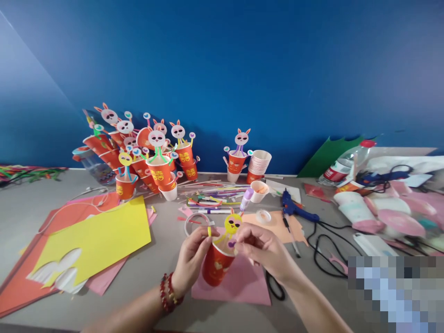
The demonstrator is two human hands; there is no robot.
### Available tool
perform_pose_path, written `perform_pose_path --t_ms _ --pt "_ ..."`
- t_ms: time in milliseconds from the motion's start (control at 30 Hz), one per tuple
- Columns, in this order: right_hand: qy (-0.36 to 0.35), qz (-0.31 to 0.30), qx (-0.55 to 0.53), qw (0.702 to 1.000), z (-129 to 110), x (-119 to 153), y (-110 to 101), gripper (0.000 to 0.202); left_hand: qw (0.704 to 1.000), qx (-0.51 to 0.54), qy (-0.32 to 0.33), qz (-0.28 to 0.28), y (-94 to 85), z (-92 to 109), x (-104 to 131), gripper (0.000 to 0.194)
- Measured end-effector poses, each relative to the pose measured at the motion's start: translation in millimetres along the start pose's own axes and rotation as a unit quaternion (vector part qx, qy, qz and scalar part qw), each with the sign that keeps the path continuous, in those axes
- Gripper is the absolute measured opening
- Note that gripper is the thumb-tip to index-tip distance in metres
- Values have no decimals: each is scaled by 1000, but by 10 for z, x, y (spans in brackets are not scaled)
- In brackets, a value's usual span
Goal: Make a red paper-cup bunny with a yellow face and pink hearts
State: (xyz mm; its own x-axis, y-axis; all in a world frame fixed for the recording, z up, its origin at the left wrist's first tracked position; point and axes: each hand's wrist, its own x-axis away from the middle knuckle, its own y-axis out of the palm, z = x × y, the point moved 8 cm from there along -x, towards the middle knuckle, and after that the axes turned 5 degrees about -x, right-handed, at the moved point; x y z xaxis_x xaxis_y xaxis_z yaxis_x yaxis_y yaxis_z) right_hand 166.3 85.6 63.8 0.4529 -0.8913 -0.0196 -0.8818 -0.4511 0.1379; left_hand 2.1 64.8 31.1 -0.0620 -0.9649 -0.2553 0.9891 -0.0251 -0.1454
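Note:
A red paper cup [215, 266] with gold hearts stands in front of me, slightly tilted, on a pink paper sheet [239, 286]. Above its rim rises a yellow paper bunny face [233, 223] on yellow pipe cleaners. My left hand [190, 256], wearing a red bead bracelet [166, 292], pinches the end of a yellow pipe cleaner [209, 231] at the cup's left side. On the right of the rim, the fingertips of my right hand [260, 243] close on a small round paper disc [231, 243] with a purple mark. Those fingertips partly cover the disc.
Several finished bunny cups [159, 172] crowd the back left, beside yellow card [114, 236]. A blue glue gun [294, 206] with a black cord lies right of a glue stick [247, 198]. Stacked cups [259, 164] stand behind; a bottle [347, 162] leans at right.

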Motion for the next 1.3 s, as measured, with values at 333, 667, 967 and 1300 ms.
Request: perform_pose_path --t_ms 333,667,967,1300 --pt "14 25 72 997 148 -330 299 30 993 105 -61 9 44 -130 18 21" --pt "39 -4 98 994 138 -393 213 29 988 134 -74 2 47 -170 -11 22" --pt "68 2 134 989 181 -484 239 32 980 174 -92 -9 62 -218 -18 24" --pt "67 -12 167 984 188 -518 262 27 978 179 -108 -2 37 -284 -28 27"
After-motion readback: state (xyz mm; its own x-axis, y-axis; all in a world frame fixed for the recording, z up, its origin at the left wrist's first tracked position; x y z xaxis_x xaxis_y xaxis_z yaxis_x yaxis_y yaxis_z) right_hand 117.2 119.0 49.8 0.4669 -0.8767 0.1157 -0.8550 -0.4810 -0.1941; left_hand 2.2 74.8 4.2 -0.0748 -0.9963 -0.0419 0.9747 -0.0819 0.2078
